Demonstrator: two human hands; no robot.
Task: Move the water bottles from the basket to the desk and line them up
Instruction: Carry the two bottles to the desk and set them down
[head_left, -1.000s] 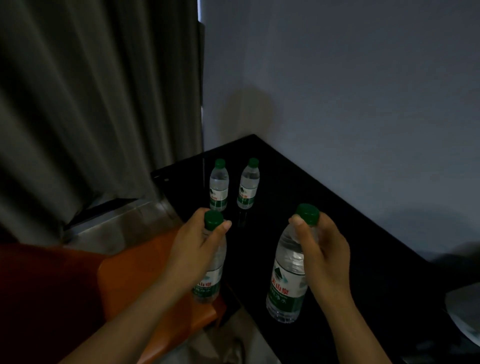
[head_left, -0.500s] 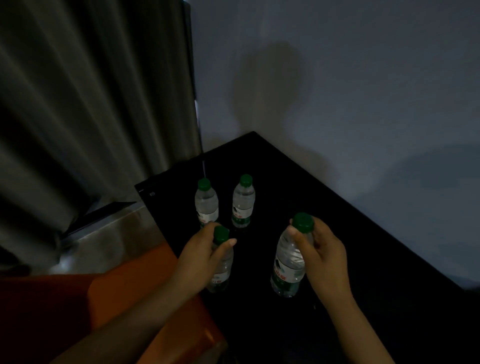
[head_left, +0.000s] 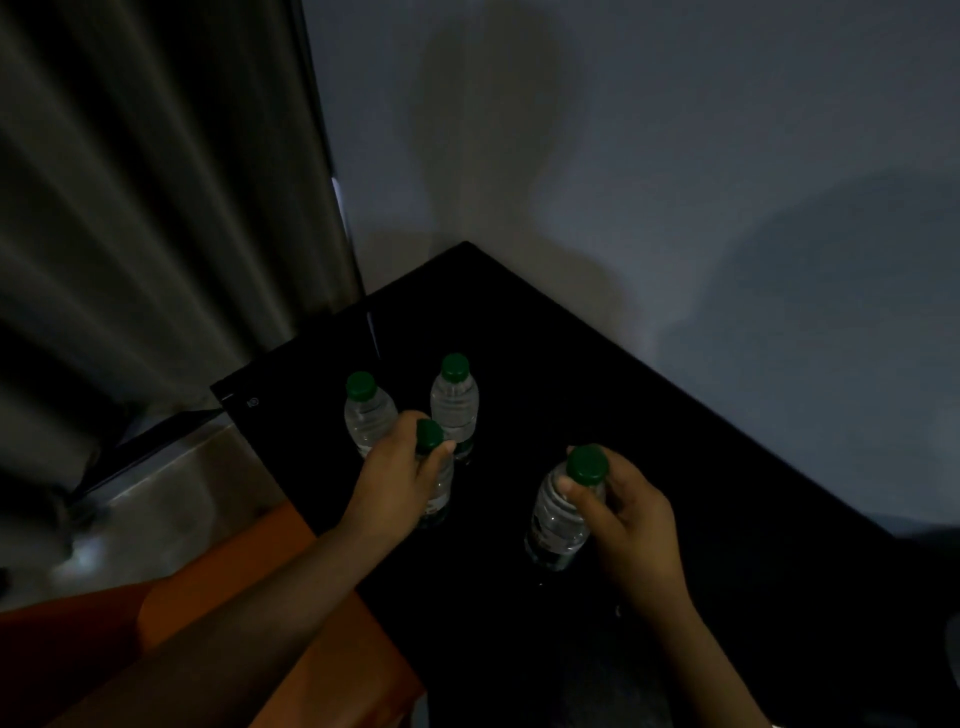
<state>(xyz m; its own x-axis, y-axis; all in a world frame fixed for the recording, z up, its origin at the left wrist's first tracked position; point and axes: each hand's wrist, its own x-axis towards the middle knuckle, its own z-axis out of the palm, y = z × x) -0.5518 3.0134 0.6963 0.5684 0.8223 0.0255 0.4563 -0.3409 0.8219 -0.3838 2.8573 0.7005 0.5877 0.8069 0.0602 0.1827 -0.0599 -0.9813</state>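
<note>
Two clear water bottles with green caps stand upright near the far corner of the black desk (head_left: 701, 467): a left one (head_left: 366, 415) and a right one (head_left: 454, 402). My left hand (head_left: 395, 483) grips a third bottle (head_left: 435, 478) by its neck, just in front of those two, its base at the desk top. My right hand (head_left: 623, 514) holds a fourth bottle (head_left: 563, 512) by the neck, tilted a little, its base on or just above the desk to the right. The basket is out of view.
An orange seat (head_left: 260, 623) sits at the lower left against the desk's front edge. A grey curtain (head_left: 145, 208) hangs at the left and a pale wall (head_left: 675, 182) runs behind the desk. The room is dim.
Both hands have carried their bottles forward and down onto the desk, closer to the two standing bottles. The view has tipped further down over the desk.
</note>
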